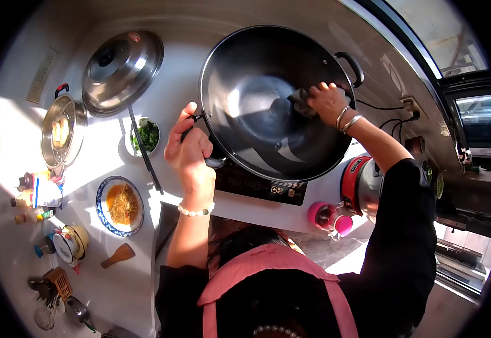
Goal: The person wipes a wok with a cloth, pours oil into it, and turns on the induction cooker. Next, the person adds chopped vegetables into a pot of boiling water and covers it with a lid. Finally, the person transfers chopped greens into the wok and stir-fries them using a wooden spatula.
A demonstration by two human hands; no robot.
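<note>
A large black wok (268,141) is tilted above the induction cooker (256,185), its inside facing me. My left hand (192,146) is closed round the wok's left handle (216,163). Inside the wok, against its right wall, my right hand (327,103) presses a crumpled dark cloth (301,103), fingers bunched over it. The wok's far handle (351,69) sticks out at the upper right, untouched. Light glints off the bare inner surface.
To the left are a domed steel lid (122,73), a bowl of chopped greens (147,137) with black chopsticks (145,152), a plate of shredded food (120,206) and a wooden spatula (118,256). A red appliance (358,183) and pink-lidded jar (330,218) stand at right.
</note>
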